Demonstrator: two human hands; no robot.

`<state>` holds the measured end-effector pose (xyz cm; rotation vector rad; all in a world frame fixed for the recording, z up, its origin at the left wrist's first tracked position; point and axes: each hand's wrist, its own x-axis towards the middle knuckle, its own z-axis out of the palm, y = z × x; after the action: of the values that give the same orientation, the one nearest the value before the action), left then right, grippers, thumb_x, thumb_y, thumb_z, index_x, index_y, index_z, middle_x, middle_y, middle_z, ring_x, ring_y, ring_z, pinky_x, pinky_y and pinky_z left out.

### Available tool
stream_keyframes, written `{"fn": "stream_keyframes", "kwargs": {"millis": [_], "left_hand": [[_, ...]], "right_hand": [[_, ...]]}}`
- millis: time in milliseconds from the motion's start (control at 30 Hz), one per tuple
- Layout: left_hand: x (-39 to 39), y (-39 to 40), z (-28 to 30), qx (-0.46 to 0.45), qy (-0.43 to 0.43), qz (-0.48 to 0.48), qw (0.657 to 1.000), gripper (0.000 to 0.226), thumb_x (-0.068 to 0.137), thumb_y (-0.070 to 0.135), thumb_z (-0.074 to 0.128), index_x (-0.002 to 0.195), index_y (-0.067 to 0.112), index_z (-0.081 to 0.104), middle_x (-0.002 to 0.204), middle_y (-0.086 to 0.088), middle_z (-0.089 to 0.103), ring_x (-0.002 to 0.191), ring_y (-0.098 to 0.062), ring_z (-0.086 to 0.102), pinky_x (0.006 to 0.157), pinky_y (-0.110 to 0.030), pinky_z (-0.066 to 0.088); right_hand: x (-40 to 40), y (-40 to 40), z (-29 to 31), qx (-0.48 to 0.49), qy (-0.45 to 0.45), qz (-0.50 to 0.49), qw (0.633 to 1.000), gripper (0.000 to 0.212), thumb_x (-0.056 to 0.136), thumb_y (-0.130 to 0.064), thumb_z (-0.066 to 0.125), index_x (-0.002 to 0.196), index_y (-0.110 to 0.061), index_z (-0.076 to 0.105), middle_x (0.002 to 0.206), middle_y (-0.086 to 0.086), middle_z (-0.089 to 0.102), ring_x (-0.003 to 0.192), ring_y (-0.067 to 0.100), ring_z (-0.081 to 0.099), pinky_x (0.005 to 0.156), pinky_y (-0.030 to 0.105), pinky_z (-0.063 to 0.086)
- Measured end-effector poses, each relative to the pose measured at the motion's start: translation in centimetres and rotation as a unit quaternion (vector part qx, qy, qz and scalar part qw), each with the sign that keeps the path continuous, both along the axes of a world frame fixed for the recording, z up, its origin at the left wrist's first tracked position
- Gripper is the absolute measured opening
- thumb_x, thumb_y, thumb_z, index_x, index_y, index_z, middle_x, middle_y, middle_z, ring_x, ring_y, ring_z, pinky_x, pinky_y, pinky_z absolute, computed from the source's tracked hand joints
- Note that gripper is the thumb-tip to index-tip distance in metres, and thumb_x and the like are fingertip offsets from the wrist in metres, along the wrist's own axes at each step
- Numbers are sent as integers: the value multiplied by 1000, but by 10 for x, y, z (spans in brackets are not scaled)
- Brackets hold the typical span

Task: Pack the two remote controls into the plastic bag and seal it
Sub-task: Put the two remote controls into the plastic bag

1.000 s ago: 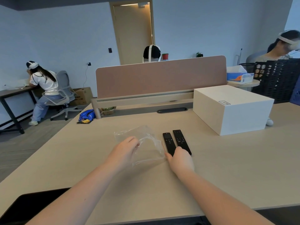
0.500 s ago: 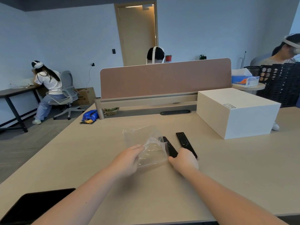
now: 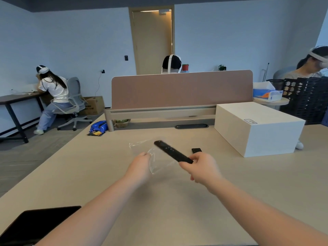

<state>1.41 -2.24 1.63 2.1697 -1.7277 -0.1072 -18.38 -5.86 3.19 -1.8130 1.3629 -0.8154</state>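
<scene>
My right hand (image 3: 201, 166) grips one black remote control (image 3: 172, 151) by its near end and holds it above the desk, its far end pointing left over the clear plastic bag (image 3: 156, 157). My left hand (image 3: 141, 165) pinches the bag's near edge and lifts it slightly. Whether the remote's tip is inside the bag cannot be told. The second black remote (image 3: 196, 150) lies on the desk behind my right hand, mostly hidden by it.
A large white box (image 3: 257, 128) stands on the desk (image 3: 177, 201) at the right. A pink divider panel (image 3: 181, 89) closes the desk's far side. A dark tablet-like slab (image 3: 35, 226) lies at the near left corner. A blue packet (image 3: 99, 126) sits far left.
My right hand has lifted one remote off the desk and swung its far end leftwards over the bag. My left hand has raised the bag's edge.
</scene>
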Motion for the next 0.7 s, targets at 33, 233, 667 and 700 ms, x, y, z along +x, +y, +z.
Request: {"fn": "stream_keyframes", "kwargs": {"millis": [33, 233, 667, 700], "left_hand": [[0, -1, 1, -1, 2, 4, 1000, 49, 83, 1, 52, 131, 5, 43, 136, -12, 46, 122, -30, 46, 101, -36, 41], [2, -2, 7, -6, -7, 0, 1000, 54, 81, -1, 49, 134, 9, 39, 131, -11, 48, 119, -30, 47, 95, -38, 45], [-21, 5, 7, -17, -2, -132, 991, 51, 84, -1, 46, 132, 15, 44, 135, -2, 48, 113, -23, 54, 94, -32, 46], [-20, 5, 6, -11, -4, -132, 991, 53, 83, -3, 45, 133, 16, 43, 136, -1, 47, 114, -23, 53, 95, -32, 46]], "right_hand": [[-2, 4, 2, 4, 21, 11, 1000, 19, 74, -31, 66, 81, -13, 65, 62, 6, 61, 52, 21, 58, 53, 30, 50], [-7, 15, 3, -10, 114, 19, 993, 28, 69, -32, 67, 81, -7, 65, 65, 4, 59, 61, 22, 58, 56, 28, 47], [50, -3, -29, -43, 174, 16, 984, 24, 82, -32, 60, 72, -16, 46, 81, 7, 62, 71, 26, 56, 60, 27, 41], [54, -5, -31, -44, 187, 21, 981, 21, 84, -34, 59, 77, -17, 50, 88, 9, 67, 76, 28, 60, 62, 28, 42]]}}
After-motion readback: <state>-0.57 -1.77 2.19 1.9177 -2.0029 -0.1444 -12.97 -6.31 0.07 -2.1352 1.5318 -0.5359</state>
